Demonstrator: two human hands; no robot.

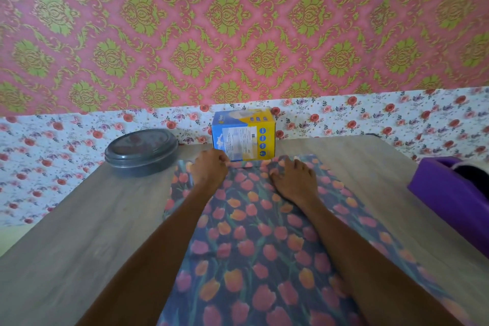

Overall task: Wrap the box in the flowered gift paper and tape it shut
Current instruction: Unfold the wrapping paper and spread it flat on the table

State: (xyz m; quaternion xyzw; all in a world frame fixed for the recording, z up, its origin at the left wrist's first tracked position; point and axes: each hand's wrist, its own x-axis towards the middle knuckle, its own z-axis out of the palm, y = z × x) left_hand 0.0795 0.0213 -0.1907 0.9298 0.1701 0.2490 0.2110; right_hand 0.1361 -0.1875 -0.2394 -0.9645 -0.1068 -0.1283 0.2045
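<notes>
A blue and yellow box (244, 135) stands upright at the far edge of the table, just beyond the gift paper. The gift paper (264, 241), dark with pink and orange tulips, lies spread flat down the middle of the table. My left hand (210, 169) is at the paper's far left corner, fingers curled and pinching its edge right in front of the box. My right hand (293, 180) lies on the paper's far end with fingers spread and pressing it flat, a little short of the box.
A round grey lidded container (141, 152) sits at the table's far left. A purple tape dispenser (455, 193) stands at the right edge. The wooden table (92, 219) meets a flowered wall at the back.
</notes>
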